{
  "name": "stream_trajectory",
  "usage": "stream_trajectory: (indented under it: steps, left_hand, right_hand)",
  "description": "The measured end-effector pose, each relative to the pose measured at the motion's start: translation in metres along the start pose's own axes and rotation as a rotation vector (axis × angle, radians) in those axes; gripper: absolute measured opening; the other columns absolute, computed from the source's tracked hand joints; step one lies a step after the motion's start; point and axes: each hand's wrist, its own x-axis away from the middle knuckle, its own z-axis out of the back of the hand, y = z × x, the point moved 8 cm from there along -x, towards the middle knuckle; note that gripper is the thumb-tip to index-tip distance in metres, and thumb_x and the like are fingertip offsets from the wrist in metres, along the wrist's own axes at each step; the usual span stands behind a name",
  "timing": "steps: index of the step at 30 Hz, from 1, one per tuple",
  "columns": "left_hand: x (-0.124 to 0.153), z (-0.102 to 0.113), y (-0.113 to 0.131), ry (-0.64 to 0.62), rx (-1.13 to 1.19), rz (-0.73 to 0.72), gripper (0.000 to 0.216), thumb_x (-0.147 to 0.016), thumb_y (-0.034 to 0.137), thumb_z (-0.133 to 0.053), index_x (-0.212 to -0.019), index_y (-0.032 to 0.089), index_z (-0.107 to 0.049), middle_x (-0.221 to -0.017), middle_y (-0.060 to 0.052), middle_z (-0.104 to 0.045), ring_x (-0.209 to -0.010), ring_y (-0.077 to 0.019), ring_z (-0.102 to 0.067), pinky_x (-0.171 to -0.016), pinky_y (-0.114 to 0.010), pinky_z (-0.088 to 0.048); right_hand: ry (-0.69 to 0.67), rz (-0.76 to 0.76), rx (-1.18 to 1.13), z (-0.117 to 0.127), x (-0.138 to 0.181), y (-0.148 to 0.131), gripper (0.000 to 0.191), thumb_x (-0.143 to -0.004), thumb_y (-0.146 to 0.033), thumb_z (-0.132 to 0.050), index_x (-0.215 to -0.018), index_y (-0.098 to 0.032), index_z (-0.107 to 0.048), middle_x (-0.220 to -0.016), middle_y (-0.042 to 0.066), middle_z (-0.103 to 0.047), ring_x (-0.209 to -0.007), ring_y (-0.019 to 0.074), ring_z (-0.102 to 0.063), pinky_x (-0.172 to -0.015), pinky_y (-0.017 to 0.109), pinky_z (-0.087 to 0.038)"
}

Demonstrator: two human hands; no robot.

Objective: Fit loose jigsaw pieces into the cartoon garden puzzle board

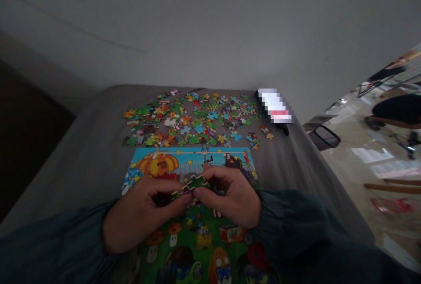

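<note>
Green jigsaw puzzle pieces [196, 182] are held up between my two hands, over a colourful picture sheet [177, 231] printed with cartoon plants and a pumpkin. My left hand [141, 211] pinches their left end between thumb and fingers. On the other side, the thumb and fingers of my right hand [230, 194] grip the right end. Whether the pieces are joined, and how many there are, I cannot tell. Both hands hide the middle of the sheet. Beyond its top edge lie many loose puzzle pieces [184, 119], spread out in a wide band.
A phone with a lit, blurred screen [274, 106] rests at the back right of the grey cloth-covered surface [98, 143]. Behind it rises a pale wall [204, 30]. To the right, a chair [397, 111] stands on the shiny floor [348, 161].
</note>
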Motion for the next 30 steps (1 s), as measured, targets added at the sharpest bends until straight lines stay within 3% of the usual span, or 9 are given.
stream_trajectory:
  steps: [7,20,26,30]
  left_hand:
    - [0.003,-0.001,-0.007,0.020,-0.051,0.022,0.037,-0.092,0.046,-0.059,-0.072,0.021,-0.077,-0.059,0.002,-0.067,-0.059,-0.0148,-0.062,-0.056,-0.021,-0.049]
    - [0.004,0.002,-0.004,0.065,-0.165,0.044,0.039,-0.091,0.048,-0.055,-0.069,0.023,-0.075,-0.058,0.002,-0.068,-0.049,-0.0131,-0.059,-0.048,-0.023,-0.040]
    - [0.005,0.006,0.000,0.106,-0.214,0.005,0.037,-0.090,0.048,-0.056,-0.069,0.024,-0.075,-0.059,0.004,-0.069,-0.051,-0.0130,-0.064,-0.050,-0.022,-0.041]
    - [0.007,0.009,0.002,0.105,-0.204,-0.007,0.035,-0.092,0.048,-0.055,-0.077,0.025,-0.078,-0.065,0.004,-0.073,-0.055,-0.0131,-0.066,-0.052,-0.022,-0.043]
  right_hand:
    - [0.005,0.028,0.035,0.000,0.000,-0.003,0.015,-0.081,-0.032,-0.070,-0.084,-0.017,-0.071,-0.075,0.001,-0.065,-0.064,0.0124,-0.054,-0.060,0.027,-0.044]
    - [0.112,0.392,0.259,0.003,0.006,-0.031,0.005,-0.079,-0.016,-0.069,-0.075,-0.017,-0.070,-0.073,0.002,-0.064,-0.067,0.0124,-0.058,-0.062,0.026,-0.046]
    - [0.101,0.406,0.276,0.001,0.007,-0.032,0.005,-0.082,-0.016,-0.068,-0.077,-0.015,-0.070,-0.074,0.003,-0.065,-0.069,0.0135,-0.060,-0.065,0.027,-0.047]
    - [0.012,0.427,0.311,0.003,0.006,-0.039,0.011,-0.088,-0.024,-0.068,-0.090,-0.015,-0.073,-0.083,0.005,-0.069,-0.076,0.0147,-0.064,-0.070,0.028,-0.051]
